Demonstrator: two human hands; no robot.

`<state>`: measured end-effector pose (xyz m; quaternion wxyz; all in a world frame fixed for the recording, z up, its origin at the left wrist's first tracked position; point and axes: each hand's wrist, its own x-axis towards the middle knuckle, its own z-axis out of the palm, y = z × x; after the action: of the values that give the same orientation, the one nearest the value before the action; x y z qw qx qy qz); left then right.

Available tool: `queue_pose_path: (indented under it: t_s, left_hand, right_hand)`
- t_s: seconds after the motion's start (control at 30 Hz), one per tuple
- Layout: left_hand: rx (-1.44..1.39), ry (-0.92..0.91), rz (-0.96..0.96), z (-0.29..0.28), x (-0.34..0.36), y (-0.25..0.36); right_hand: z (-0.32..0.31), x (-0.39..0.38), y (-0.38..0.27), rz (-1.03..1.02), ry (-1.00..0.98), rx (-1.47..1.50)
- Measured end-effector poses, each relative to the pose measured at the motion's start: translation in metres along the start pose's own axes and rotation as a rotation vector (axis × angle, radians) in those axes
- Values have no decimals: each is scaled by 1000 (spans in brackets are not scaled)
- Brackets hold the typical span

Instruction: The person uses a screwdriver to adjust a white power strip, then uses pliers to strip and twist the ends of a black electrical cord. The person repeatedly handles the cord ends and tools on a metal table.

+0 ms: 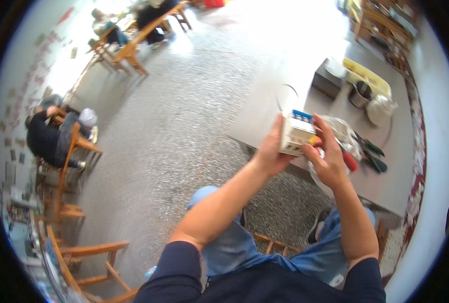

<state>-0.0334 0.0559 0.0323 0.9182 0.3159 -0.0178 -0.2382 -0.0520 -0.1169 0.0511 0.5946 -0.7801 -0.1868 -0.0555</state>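
Note:
A white, boxy electrical contactor (296, 134) with blue terminals along its far end is held over the near edge of the grey table (254, 118). My left hand (271, 151) is closed around its left side and underside. From the right, my right hand (330, 159) grips it between thumb and fingers, with a small yellow part showing by the thumb. Close to the right hand lie a crumpled clear plastic bag (339, 127), a tool with a red handle (349, 161) and dark green-handled pliers (375, 157). A thin curved wire (291, 89) stands out beyond the contactor.
Toward the table's far right are a yellow tray (370, 73), a metal cup (358, 96) and a white teapot (381, 109). Wooden chairs (90, 252) stand at the left. A seated person (53, 134) is by the left wall; others sit at the back.

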Motion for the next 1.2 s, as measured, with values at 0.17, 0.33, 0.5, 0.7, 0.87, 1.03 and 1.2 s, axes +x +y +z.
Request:
queue_pose_path:
  t_s: [0.17, 0.33, 0.5, 0.7, 0.87, 1.03, 1.2]
  left_hand:
    - [23, -8, 47, 7, 15, -13]
    - [-91, -56, 60, 14, 19, -19]
    - [-45, -71, 68, 22, 23, -25]
    - [-48, -47, 103, 27, 21, -27]
    - [21, -18, 67, 23, 18, -23]
    - [38, -16, 54, 19, 17, -20]
    - [26, -45, 56, 17, 16, -15]
  right_hand:
    - [9, 3, 17, 120, 44, 145]
    - [11, 10, 8, 134, 55, 100]
    - [0, 6, 21, 82, 105, 6]
    - [-3, 4, 18, 49, 70, 33]
    - [-7, 6, 22, 79, 13, 132]
    - [-14, 7, 12, 133, -70, 97]
    - [-19, 5, 2, 125, -131, 144]
